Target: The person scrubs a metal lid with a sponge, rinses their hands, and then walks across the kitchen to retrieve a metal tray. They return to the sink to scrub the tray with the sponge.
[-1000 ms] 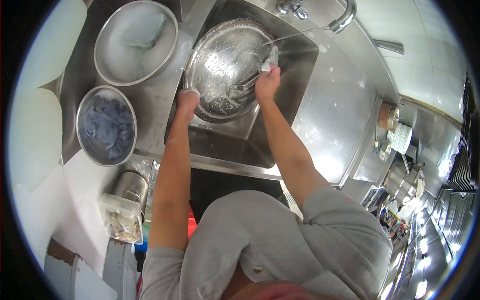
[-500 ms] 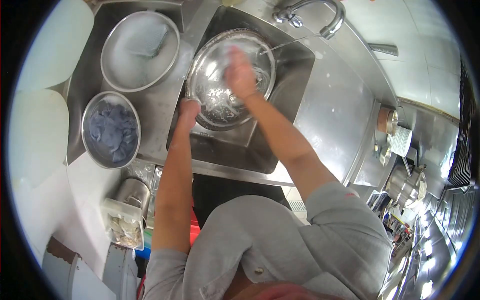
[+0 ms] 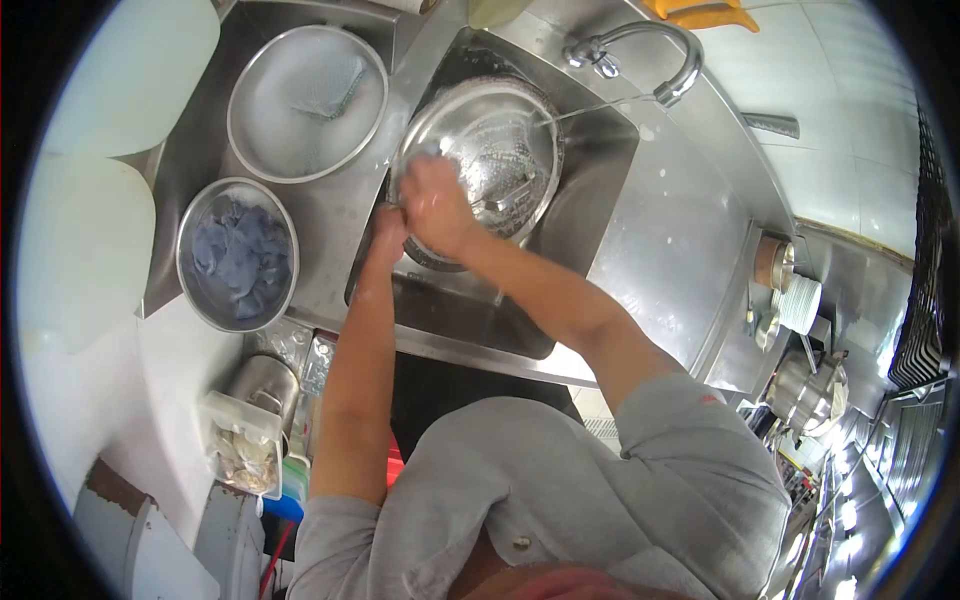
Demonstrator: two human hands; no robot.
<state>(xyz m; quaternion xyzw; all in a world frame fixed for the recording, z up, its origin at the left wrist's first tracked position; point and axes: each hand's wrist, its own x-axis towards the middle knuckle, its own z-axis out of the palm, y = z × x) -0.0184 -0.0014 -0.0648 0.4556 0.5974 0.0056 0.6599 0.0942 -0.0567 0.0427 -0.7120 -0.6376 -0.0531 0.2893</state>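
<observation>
A perforated steel colander (image 3: 505,140) sits tilted in the sink (image 3: 575,215) under the faucet (image 3: 655,55), which runs a thin stream of water onto it. My left hand (image 3: 387,228) grips the colander's near left rim. My right hand (image 3: 433,205) is closed and pressed against the colander's inner wall by that same rim, right beside my left hand. The pale scrubbing pad it carried is hidden under the fingers.
Left of the sink stand a steel bowl of foamy water (image 3: 305,100) and a smaller bowl with a blue-grey cloth (image 3: 238,255). Below them are a steel pot (image 3: 262,385) and a plastic container (image 3: 240,440). White plates (image 3: 802,290) are stacked far right.
My right hand has swept from the colander's far right rim across its inside to the near left rim. My left hand keeps its grip on the rim.
</observation>
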